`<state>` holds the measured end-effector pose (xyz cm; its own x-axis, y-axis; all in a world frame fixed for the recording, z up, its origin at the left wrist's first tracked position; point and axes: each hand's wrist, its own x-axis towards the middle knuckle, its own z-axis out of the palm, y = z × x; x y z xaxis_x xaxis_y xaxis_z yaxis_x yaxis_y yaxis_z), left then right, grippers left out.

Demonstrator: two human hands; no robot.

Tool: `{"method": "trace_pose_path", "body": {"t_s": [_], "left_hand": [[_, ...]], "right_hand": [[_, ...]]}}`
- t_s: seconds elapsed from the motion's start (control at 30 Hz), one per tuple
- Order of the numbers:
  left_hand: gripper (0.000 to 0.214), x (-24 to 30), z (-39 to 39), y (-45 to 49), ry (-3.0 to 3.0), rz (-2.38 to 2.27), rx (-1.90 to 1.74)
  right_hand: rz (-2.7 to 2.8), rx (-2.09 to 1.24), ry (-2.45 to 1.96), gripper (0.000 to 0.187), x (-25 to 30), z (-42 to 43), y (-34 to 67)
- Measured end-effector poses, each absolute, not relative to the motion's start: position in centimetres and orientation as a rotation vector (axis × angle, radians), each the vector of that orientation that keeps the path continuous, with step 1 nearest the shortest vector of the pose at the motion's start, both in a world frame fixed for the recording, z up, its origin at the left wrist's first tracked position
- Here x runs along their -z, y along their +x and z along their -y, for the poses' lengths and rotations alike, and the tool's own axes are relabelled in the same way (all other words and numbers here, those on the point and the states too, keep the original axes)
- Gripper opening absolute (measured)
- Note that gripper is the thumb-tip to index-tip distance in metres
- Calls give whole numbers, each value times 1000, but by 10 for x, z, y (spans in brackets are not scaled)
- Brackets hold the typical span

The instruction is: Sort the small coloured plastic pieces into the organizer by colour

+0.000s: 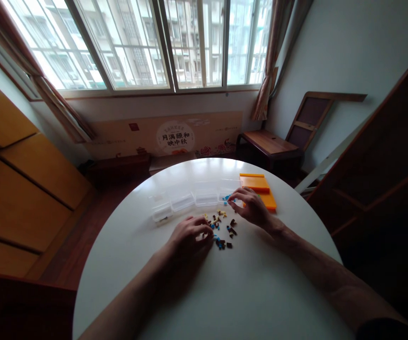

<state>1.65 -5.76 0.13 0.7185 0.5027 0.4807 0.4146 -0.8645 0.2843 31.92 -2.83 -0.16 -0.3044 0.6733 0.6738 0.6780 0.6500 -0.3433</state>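
Note:
My right hand (249,204) is over the right-most clear compartment (214,204), its thumb and fingers drawn together. Small blue bricks (226,197) lie in that compartment, and whatever is between the fingertips is too small to make out. Lower and to the left, my left hand (191,230) rests at the edge of a loose pile with its fingers curled in. Its fingertips touch the pile beside a blue brick (216,238); what they hold is hidden. Dark brown bricks (233,231) and yellow bricks (219,213) are scattered between the hands.
More clear plastic compartments (182,202) stand in an arc across the round white table (147,283). An orange plastic tray (268,199) lies beyond my right hand. Past the table are a wooden chair (271,141), a window (133,47) and yellow cabinets (9,189).

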Motion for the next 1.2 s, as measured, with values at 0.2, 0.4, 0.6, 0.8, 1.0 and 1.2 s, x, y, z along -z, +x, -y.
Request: {"method": "trace_pose_path", "body": {"t_s": [0.2, 0.4, 0.6, 0.8, 1.0, 1.2], "left_hand": [[12, -4, 58, 16, 2717, -829, -970], [11, -6, 60, 18, 2623, -922, -1086], [9, -5, 58, 18, 2625, -911, -1157], [7, -3, 58, 19, 2647, -876, -1183], [8, -11, 58, 15, 2614, -930, -1164], [13, -18, 57, 4, 2573, -1241, -1087]], "right_hand": [[1883, 122, -1243, 8, 10, 18, 328], [2027, -37, -975, 8, 1, 32, 314], [2260, -169, -641, 11, -5, 47, 290], [2303, -231, -571, 4, 1, 48, 282], [2244, -162, -672, 3, 2, 45, 287], [1881, 90, -1181, 8, 8, 27, 313]]}}
